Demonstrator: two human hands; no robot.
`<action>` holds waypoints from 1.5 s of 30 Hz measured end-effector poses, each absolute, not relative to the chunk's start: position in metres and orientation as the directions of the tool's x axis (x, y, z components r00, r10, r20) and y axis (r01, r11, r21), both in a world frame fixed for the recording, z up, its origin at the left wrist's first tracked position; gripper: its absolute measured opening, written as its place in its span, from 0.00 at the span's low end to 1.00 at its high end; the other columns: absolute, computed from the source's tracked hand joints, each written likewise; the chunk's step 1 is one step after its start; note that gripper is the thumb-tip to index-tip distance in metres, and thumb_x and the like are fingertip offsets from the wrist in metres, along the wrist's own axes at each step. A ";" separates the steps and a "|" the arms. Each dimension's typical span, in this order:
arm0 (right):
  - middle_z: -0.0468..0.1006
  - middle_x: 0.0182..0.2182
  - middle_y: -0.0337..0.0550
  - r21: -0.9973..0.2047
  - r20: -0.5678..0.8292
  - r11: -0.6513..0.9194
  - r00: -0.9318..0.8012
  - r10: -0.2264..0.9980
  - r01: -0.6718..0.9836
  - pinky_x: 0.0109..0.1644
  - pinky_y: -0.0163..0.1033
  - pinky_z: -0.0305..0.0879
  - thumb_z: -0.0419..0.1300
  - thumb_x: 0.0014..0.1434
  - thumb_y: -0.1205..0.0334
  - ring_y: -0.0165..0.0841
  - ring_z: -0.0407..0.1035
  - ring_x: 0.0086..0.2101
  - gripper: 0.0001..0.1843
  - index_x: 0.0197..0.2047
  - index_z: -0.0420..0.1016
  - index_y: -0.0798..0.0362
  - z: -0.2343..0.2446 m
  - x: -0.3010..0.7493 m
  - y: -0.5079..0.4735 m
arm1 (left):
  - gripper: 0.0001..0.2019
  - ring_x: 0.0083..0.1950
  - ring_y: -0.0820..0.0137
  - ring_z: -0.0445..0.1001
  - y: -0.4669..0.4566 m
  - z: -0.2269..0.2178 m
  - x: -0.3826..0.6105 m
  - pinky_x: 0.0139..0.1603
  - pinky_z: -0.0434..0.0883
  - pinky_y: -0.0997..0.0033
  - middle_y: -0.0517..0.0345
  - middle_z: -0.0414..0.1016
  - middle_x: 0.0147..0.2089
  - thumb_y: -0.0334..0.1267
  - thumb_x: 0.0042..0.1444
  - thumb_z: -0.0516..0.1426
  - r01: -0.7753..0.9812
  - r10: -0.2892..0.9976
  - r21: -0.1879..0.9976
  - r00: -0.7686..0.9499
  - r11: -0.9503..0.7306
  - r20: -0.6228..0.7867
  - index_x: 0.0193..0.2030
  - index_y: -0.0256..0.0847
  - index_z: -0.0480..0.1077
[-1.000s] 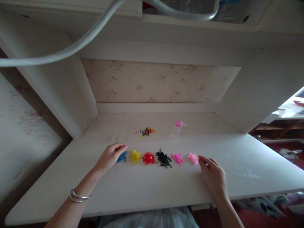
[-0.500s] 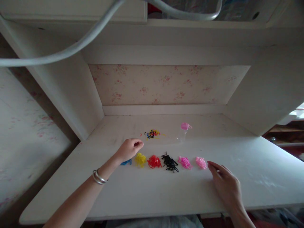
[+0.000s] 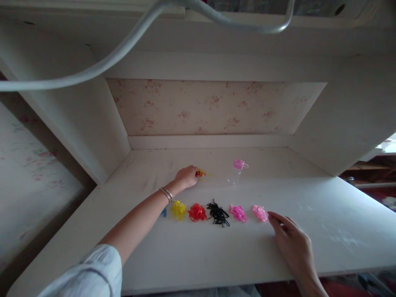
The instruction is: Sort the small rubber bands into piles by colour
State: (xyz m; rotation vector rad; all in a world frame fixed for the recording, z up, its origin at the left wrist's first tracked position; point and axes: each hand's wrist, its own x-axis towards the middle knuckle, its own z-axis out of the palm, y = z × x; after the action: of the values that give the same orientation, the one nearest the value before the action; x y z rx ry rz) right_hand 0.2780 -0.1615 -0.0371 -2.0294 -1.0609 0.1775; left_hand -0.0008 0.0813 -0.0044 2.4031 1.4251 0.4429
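My left hand (image 3: 186,177) reaches to a small mixed pile of coloured rubber bands (image 3: 202,173), fingers curled down at its left side and hiding much of it. What those fingers pinch is hidden. My right hand (image 3: 293,241) rests at the table's right, thumb and fingertips together beside the light pink bands (image 3: 259,213); anything between them is too small to see. Leftward in the same row lie deep pink bands (image 3: 238,213), black bands (image 3: 218,213), red bands (image 3: 197,212), yellow bands (image 3: 178,210) and blue bands (image 3: 163,213), the blue partly behind my left forearm.
A small clear container with a pink top (image 3: 239,164) stands behind the row, right of the mixed pile. The white table (image 3: 216,255) has side panels and a papered back wall (image 3: 213,107). A pale cable (image 3: 123,45) hangs across the upper view.
My left hand has moved forward and right, from above the blue and yellow piles to the mixed pile. My right hand stays by the light pink bands. The camera view has shifted slightly.
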 end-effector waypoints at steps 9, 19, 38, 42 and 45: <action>0.78 0.31 0.39 -0.701 0.226 -0.308 0.610 0.759 0.643 0.32 0.35 0.61 0.54 0.52 0.42 0.32 0.69 0.27 0.21 0.37 0.79 0.47 -0.041 0.279 -0.161 | 0.14 0.48 0.61 0.72 0.089 -0.010 0.001 0.45 0.65 0.68 0.52 0.75 0.49 0.43 0.55 0.53 0.801 0.892 0.406 0.444 -0.440 0.090 0.44 0.48 0.76; 0.78 0.32 0.39 -0.700 0.240 -0.288 0.595 0.767 0.653 0.33 0.35 0.62 0.54 0.52 0.44 0.32 0.70 0.28 0.20 0.37 0.79 0.48 -0.042 0.281 -0.159 | 0.15 0.45 0.63 0.73 0.093 -0.002 -0.013 0.45 0.65 0.69 0.52 0.78 0.44 0.44 0.55 0.53 0.705 0.895 0.580 0.435 -0.408 0.101 0.39 0.44 0.79; 0.79 0.30 0.43 -0.918 0.205 -0.159 0.777 0.595 0.364 0.28 0.34 0.58 0.61 0.48 0.44 0.31 0.67 0.26 0.25 0.42 0.79 0.54 -0.042 0.277 -0.162 | 0.16 0.43 0.70 0.74 0.036 0.033 -0.003 0.44 0.67 0.73 0.55 0.80 0.40 0.47 0.50 0.58 0.421 0.826 0.853 0.564 -0.309 0.021 0.39 0.39 0.77; 0.76 0.25 0.40 -0.990 0.139 0.043 0.849 0.509 0.136 0.23 0.32 0.50 0.65 0.46 0.45 0.23 0.56 0.19 0.27 0.44 0.78 0.56 -0.053 0.280 -0.162 | 0.15 0.37 0.71 0.75 0.004 0.036 0.037 0.37 0.67 0.75 0.57 0.80 0.34 0.48 0.46 0.60 0.422 0.738 0.815 0.675 -0.397 0.009 0.35 0.39 0.78; 0.75 0.24 0.39 -0.995 0.096 0.073 0.842 0.530 0.068 0.22 0.32 0.48 0.67 0.44 0.47 0.22 0.53 0.19 0.27 0.44 0.78 0.56 -0.055 0.281 -0.162 | 0.12 0.34 0.71 0.74 -0.013 0.032 0.072 0.35 0.66 0.76 0.57 0.80 0.32 0.45 0.44 0.60 0.451 0.695 0.767 0.719 -0.456 -0.010 0.33 0.41 0.79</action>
State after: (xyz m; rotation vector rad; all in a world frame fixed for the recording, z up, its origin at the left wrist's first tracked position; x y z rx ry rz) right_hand 0.2813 -0.1619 -0.0551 -1.4732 -0.5055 0.3702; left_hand 0.0719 -0.0134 0.0316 2.1281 0.8665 0.3926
